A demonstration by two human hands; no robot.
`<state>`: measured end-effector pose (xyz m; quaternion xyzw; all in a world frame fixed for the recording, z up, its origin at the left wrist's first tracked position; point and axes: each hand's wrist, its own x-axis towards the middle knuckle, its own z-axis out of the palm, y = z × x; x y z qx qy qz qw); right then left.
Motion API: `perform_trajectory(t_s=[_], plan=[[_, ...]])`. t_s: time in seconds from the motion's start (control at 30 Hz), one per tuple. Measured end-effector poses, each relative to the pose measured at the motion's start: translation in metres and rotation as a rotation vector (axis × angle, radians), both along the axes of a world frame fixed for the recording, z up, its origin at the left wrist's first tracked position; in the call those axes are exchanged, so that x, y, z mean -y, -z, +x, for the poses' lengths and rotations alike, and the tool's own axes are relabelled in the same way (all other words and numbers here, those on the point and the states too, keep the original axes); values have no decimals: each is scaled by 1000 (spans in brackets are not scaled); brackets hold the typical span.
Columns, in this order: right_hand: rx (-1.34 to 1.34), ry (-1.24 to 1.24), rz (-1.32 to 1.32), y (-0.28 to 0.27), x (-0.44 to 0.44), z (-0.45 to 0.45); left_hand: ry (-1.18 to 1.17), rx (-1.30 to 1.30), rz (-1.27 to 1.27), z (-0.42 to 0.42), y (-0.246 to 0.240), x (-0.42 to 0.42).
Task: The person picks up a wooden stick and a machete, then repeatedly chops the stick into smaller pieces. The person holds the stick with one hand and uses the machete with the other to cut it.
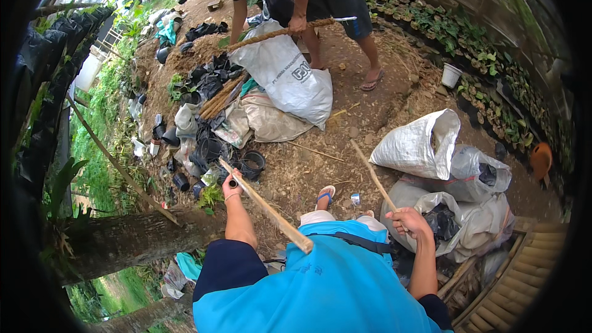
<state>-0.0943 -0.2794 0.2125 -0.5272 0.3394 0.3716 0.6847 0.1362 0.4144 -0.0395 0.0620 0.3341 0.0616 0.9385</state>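
Observation:
My left hand (pixel 232 185) is closed around a long wooden stick (pixel 268 210), which slants from the black pots back towards my chest. A dark tube end shows at the same hand; whether it is a separate piece I cannot tell. On the other side, my right hand (pixel 409 222) grips the lower end of a thinner stick (pixel 373 173) that points away from me over the soil. Close by the right hand lies a whitish plastic sack (pixel 481 222) with black plastic inside. Black plastic pots (pixel 253 165) stand just beyond the left hand.
Another person (pixel 296 4) bends over a white sack (pixel 291 78), one hand on a fibre-wrapped pole (pixel 273 37). Fibre-wrapped poles (pixel 222 99) lie among black plastic. An upright white sack (pixel 411 145) stands at right, near a bamboo bench (pixel 522 277). A tree trunk (pixel 138 240) crosses the left.

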Motion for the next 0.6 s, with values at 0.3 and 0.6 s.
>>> perform_trajectory(t_s=[0.3, 0.6], plan=[[118, -263, -2, 9, -5, 27, -261, 78, -157, -33, -66, -110], [102, -274, -21, 31, -32, 54, -650, 0, -271, -89, -118, -131]])
